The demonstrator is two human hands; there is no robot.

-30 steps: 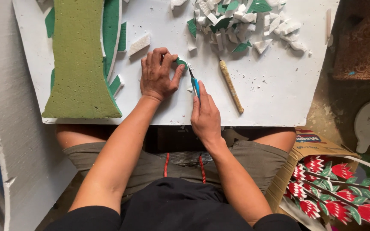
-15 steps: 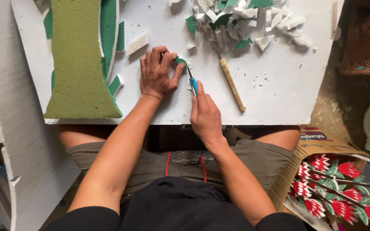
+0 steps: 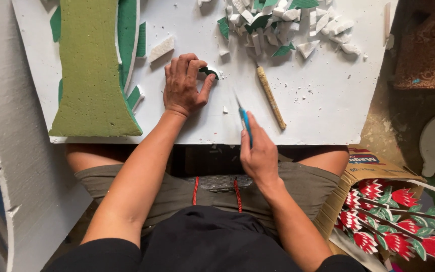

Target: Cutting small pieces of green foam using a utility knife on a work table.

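My left-hand fingers (image 3: pixel 193 68) pinch small dark-green foam piece (image 3: pixel 208 72) on white foam board (image 3: pixel 318 108). Right hand (image 3: pixel 259 153), closed round blue-handled craft knife (image 3: pixel 244 118), has pulled back toward board edge; cut prob finished.

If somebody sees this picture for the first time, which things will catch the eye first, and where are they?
The tall green foam block lies at the left of the white foam board. Near the middle, the left hand presses a small dark green piece, and the right hand holds a blue-handled craft knife at the board's near edge. A heap of white and green foam offcuts sits at the top.
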